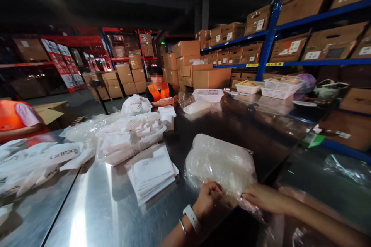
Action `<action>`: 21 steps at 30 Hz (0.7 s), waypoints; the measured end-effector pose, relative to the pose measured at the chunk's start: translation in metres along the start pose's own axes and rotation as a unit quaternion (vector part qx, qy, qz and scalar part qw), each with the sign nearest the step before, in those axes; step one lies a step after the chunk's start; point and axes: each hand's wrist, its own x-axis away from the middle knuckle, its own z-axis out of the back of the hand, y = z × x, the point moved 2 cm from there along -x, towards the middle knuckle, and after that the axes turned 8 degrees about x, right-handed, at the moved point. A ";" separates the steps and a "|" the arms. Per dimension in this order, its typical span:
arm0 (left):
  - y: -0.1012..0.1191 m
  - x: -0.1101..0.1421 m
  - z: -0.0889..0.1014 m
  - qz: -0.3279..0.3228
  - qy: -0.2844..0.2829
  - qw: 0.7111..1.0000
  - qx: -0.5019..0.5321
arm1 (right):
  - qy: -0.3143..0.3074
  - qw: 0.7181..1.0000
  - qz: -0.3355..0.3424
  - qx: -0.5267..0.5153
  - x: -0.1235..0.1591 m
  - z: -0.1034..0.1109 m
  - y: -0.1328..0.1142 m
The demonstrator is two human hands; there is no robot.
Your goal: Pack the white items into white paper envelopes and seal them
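"What lay left of your hands?"

"A white basket (138, 150), then stacked packets (153, 170). Your left hand (207, 199) touched the plastic bag (220, 160) on the table (100, 212), grip unclear; your right hand (262, 197) pinched its near edge."

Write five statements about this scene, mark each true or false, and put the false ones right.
1. The left hand and right hand are both at the clear bundle. True.
2. The watch is on the right wrist. False: it is on the left wrist.
3. The white stack lies left of the clear bundle. True.
4. The facing co-worker's vest is blue. False: it is orange.
5. Boxes stand on the blue rack. True.
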 end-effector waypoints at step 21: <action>-0.003 0.009 -0.017 -0.199 0.012 0.898 -0.391 | 0.037 0.969 -0.097 -0.223 -0.033 -0.015 -0.019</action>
